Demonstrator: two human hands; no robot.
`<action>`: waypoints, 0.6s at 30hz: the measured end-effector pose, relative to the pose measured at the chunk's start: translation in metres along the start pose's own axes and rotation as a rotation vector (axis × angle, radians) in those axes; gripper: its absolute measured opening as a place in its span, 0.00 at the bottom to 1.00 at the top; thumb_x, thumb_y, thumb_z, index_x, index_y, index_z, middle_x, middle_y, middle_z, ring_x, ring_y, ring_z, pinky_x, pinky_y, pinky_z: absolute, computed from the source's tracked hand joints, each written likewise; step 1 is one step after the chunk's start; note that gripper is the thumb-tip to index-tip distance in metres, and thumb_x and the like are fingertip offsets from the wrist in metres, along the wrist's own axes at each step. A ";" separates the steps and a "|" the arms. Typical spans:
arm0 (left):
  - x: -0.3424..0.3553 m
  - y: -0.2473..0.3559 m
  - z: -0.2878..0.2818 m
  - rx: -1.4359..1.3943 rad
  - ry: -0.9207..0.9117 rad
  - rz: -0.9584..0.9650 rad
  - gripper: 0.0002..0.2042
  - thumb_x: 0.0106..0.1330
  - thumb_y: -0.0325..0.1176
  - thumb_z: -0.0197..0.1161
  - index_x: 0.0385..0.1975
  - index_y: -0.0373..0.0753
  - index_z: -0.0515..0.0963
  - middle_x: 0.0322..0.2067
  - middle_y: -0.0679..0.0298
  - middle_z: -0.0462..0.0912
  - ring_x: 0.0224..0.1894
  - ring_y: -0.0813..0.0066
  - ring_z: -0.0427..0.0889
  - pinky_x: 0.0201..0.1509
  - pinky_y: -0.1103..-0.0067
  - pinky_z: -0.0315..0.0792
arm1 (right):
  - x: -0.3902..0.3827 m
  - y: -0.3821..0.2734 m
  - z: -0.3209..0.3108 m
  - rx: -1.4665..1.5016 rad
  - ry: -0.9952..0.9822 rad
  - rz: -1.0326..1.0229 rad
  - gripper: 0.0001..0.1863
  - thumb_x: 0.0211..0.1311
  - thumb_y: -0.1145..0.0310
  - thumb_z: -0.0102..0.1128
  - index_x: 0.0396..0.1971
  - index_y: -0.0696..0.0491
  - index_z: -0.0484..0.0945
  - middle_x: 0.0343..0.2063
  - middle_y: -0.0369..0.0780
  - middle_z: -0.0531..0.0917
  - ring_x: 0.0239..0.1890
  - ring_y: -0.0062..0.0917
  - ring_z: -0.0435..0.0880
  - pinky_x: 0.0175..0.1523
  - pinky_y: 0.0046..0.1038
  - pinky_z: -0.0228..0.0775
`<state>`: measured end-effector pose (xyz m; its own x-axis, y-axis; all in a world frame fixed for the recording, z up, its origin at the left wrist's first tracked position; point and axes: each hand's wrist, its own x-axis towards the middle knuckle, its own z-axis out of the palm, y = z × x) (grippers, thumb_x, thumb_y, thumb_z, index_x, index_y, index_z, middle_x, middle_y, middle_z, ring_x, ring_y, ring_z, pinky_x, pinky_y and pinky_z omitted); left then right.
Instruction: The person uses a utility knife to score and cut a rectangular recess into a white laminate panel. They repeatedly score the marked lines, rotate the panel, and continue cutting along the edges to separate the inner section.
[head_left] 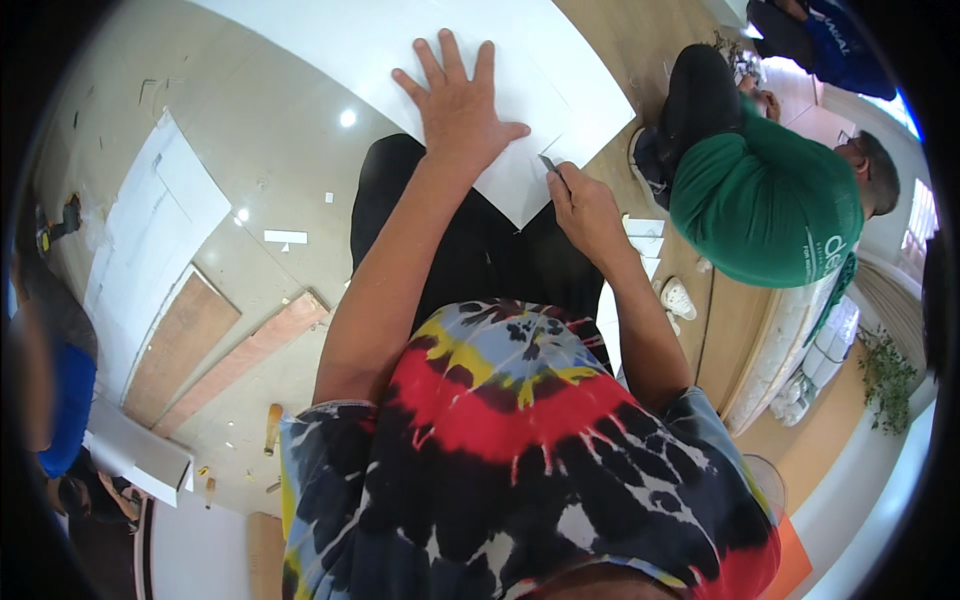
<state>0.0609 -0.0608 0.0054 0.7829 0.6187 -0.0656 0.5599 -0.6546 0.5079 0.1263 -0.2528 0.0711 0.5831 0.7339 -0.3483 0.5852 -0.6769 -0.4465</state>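
A large white board [560, 80] lies over my dark-trousered legs, its near corner between my knees, with thin straight lines on its surface. My left hand [455, 115] presses on it with fingers spread, holding nothing. My right hand [582, 205] grips a slim dark cutter [550, 164] whose blade touches or hovers just over a short line near the right edge of that corner; I cannot tell if it touches.
A person in green [755, 200] sits at right beside pale shoes [675, 298]; another is behind [820, 40]. Someone in blue [65, 400] is at far left. Another white sheet [150, 230], wooden planks [200, 340] and scraps [285, 236] lie on the floor.
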 end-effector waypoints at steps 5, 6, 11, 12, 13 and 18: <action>-0.003 -0.001 -0.001 -0.055 -0.015 0.013 0.59 0.40 0.57 0.83 0.76 0.50 0.59 0.77 0.38 0.44 0.79 0.30 0.36 0.73 0.31 0.31 | -0.004 -0.008 0.005 -0.056 0.019 -0.011 0.13 0.74 0.63 0.54 0.34 0.58 0.76 0.25 0.57 0.81 0.32 0.57 0.82 0.40 0.53 0.71; -0.004 -0.002 0.002 -0.043 -0.012 0.004 0.60 0.39 0.58 0.83 0.77 0.50 0.58 0.77 0.38 0.44 0.79 0.30 0.35 0.73 0.31 0.31 | -0.005 -0.008 0.005 -0.067 0.018 -0.022 0.13 0.73 0.63 0.54 0.34 0.58 0.76 0.25 0.57 0.81 0.33 0.57 0.82 0.40 0.53 0.71; -0.007 -0.005 -0.002 0.015 -0.011 -0.007 0.63 0.36 0.60 0.83 0.78 0.51 0.56 0.78 0.39 0.43 0.79 0.30 0.34 0.73 0.31 0.31 | 0.006 -0.014 0.004 -0.101 -0.075 -0.017 0.13 0.73 0.64 0.54 0.34 0.58 0.77 0.26 0.56 0.82 0.33 0.56 0.83 0.41 0.53 0.73; -0.011 -0.003 -0.001 0.032 -0.038 -0.023 0.64 0.36 0.61 0.83 0.78 0.51 0.56 0.78 0.38 0.43 0.79 0.30 0.33 0.73 0.31 0.32 | 0.007 -0.013 0.004 -0.097 -0.100 -0.014 0.13 0.73 0.64 0.53 0.33 0.58 0.77 0.26 0.56 0.82 0.33 0.56 0.83 0.41 0.53 0.73; -0.007 -0.001 -0.001 0.047 -0.048 -0.029 0.64 0.35 0.61 0.83 0.78 0.51 0.56 0.78 0.38 0.42 0.79 0.31 0.33 0.73 0.31 0.32 | 0.008 -0.012 0.002 -0.110 -0.095 -0.032 0.13 0.73 0.64 0.53 0.33 0.59 0.77 0.26 0.56 0.82 0.32 0.55 0.83 0.41 0.53 0.73; -0.005 -0.004 0.006 0.033 0.014 -0.026 0.66 0.33 0.62 0.84 0.78 0.51 0.55 0.78 0.38 0.42 0.79 0.30 0.34 0.73 0.31 0.33 | 0.010 -0.009 0.002 -0.104 -0.095 -0.116 0.13 0.72 0.65 0.53 0.33 0.59 0.77 0.27 0.56 0.83 0.33 0.54 0.84 0.42 0.52 0.74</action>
<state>0.0560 -0.0634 -0.0013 0.7643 0.6414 -0.0662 0.5887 -0.6522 0.4777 0.1255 -0.2391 0.0705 0.4555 0.8062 -0.3777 0.7033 -0.5860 -0.4025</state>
